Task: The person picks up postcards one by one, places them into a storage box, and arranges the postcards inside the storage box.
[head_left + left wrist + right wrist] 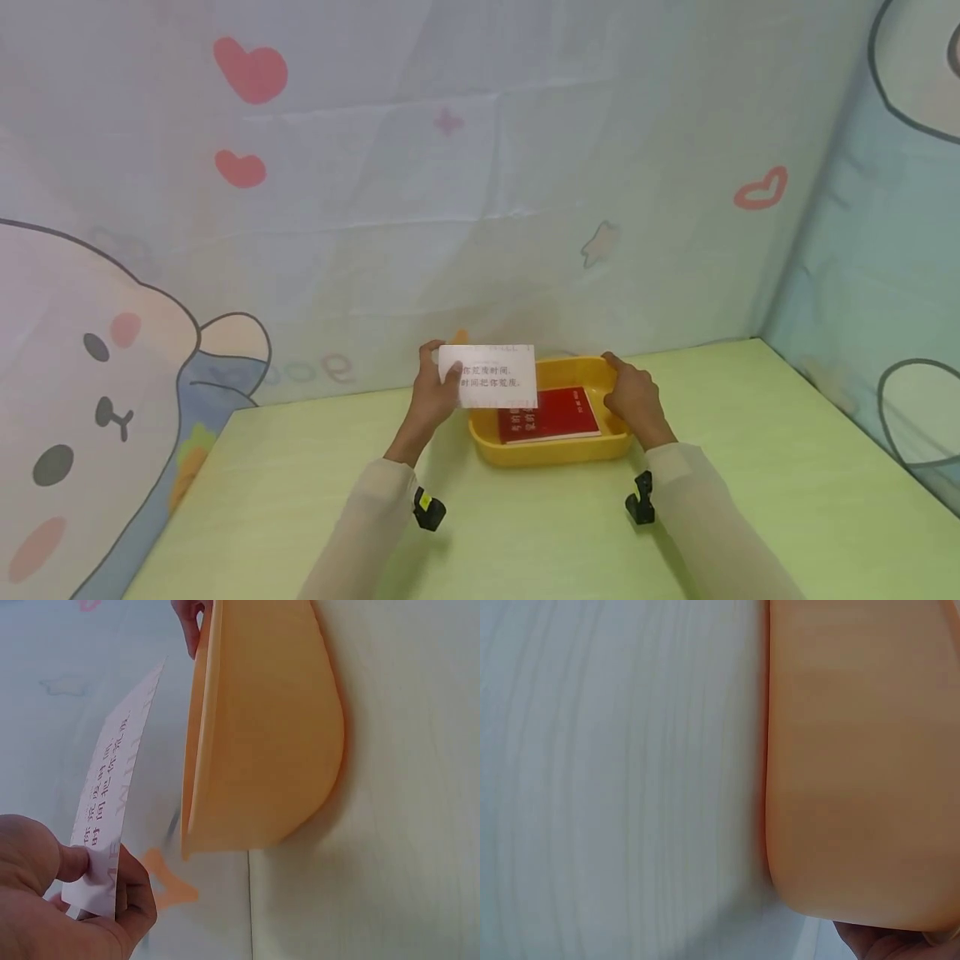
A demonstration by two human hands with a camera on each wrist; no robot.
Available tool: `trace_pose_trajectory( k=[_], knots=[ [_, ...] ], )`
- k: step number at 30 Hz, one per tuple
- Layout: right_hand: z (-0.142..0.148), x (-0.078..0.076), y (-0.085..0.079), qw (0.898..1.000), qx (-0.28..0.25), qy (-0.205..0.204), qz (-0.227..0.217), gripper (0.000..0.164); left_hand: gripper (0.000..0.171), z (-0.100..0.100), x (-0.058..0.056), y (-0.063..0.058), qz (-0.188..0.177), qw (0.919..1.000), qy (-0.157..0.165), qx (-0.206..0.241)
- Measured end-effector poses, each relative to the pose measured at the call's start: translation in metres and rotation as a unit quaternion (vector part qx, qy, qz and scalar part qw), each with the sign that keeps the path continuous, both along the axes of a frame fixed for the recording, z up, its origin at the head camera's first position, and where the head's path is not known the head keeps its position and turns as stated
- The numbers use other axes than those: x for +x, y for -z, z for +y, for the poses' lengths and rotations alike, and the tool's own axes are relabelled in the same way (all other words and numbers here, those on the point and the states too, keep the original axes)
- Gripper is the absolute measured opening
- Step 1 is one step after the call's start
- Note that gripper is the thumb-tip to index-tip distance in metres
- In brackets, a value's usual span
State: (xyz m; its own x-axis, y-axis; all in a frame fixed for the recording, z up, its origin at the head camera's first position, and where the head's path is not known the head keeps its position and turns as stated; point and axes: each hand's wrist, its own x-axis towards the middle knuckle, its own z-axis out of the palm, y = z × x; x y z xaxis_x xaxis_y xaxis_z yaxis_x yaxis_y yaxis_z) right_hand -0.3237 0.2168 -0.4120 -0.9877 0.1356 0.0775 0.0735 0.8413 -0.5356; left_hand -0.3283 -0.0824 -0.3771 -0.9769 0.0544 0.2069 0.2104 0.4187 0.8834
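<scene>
My left hand (431, 398) pinches a white card (498, 377) printed with lines of Chinese characters, thumb on its printed face. The card is upright, above the left part of a yellow plastic basin (555, 453), and covers part of it in the head view. In the left wrist view the card (112, 772) stands apart from the basin's wall (262, 735). A red booklet (558, 414) with pale characters lies inside the basin, its left part behind the card. My right hand (636, 402) grips the basin's right end at the rim; the right wrist view shows only some fingers (885, 943) below the wall.
The basin stands on a pale green table (525, 533), near its back edge. Behind it hangs a cloth backdrop (405, 208) with hearts and cartoon animals, and another cloth (885, 275) closes the right side. Black wrist cameras (429, 510) hang beneath both sleeves.
</scene>
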Motion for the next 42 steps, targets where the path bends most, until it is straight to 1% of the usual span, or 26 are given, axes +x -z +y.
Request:
trace_pose_trajectory(
  k=[3,6,10,13,20,21,24,29,34,37,42],
  knots=[
    [0.000,0.000,0.001,1.000,-0.001,0.001,-0.002,0.069,0.050,0.007,0.001,0.002,-0.003,1.0000,0.003,0.008],
    [-0.001,0.000,0.002,1.000,0.002,0.000,0.000,0.068,0.051,0.013,0.001,0.006,-0.009,0.9999,0.005,0.013],
    [-0.003,-0.001,0.003,1.000,0.002,0.004,0.000,0.068,0.050,0.020,-0.001,0.012,0.003,0.9999,0.013,0.003],
    [-0.004,0.000,0.003,1.000,-0.002,0.009,-0.005,0.069,0.050,0.025,0.000,0.014,0.013,0.9997,0.014,-0.014],
    [-0.007,0.000,0.002,1.000,-0.007,0.014,-0.009,0.068,0.055,0.036,0.002,0.012,-0.002,0.9984,-0.004,-0.057],
    [-0.007,0.000,0.001,1.000,-0.007,0.015,-0.009,0.068,0.055,0.037,0.001,0.012,-0.001,0.9979,-0.008,-0.065],
    [-0.006,0.000,0.001,1.000,-0.011,0.019,-0.010,0.069,0.055,0.042,-0.002,0.013,0.004,0.9962,-0.006,-0.086],
    [-0.005,0.000,0.003,1.000,-0.014,0.015,-0.010,0.070,0.058,0.048,-0.004,0.019,-0.005,0.9936,-0.001,-0.113],
    [-0.006,0.001,0.004,1.000,-0.012,0.012,-0.004,0.070,0.061,0.052,-0.005,0.025,-0.022,0.9927,-0.002,-0.119],
    [-0.007,0.003,0.002,1.000,-0.011,0.011,0.001,0.070,0.066,0.054,-0.003,0.023,-0.041,0.9923,-0.004,-0.117],
    [-0.009,0.005,0.001,1.000,-0.018,0.014,-0.002,0.070,0.077,0.056,0.002,0.017,-0.060,0.9881,0.009,-0.141]
  ],
)
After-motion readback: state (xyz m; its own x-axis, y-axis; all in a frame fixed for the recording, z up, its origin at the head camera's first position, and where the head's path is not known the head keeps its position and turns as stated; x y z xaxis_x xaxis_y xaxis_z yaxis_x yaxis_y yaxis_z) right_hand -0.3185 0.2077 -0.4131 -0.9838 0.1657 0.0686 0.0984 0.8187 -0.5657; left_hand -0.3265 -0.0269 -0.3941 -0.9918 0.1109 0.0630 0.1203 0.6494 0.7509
